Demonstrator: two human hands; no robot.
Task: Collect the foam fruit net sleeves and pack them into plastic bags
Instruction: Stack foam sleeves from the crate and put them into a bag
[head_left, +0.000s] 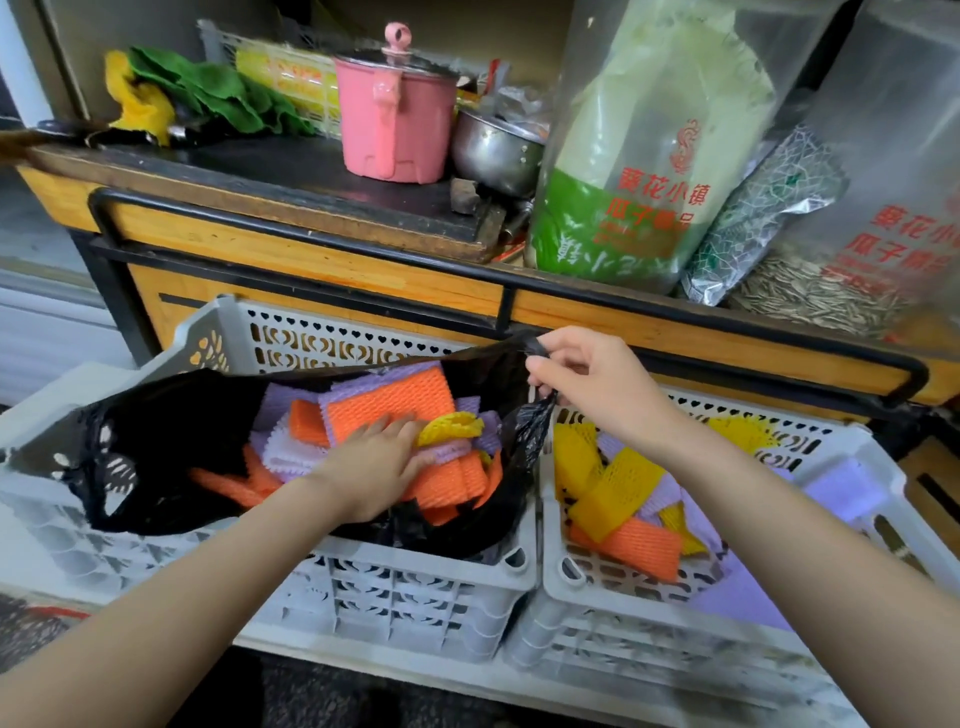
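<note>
A black plastic bag lies open in the left grey crate, filled with orange, purple, white and yellow foam net sleeves. My left hand reaches into the bag and presses flat on the pile of sleeves, beside a yellow sleeve. My right hand pinches the bag's right rim and holds it up above the gap between the crates. The right grey crate holds more loose yellow, orange and purple sleeves.
Behind the crates stands a wooden counter with a black metal rail. On it are a pink pot, a steel pot, green and yellow cloths, and large clear bags of seeds.
</note>
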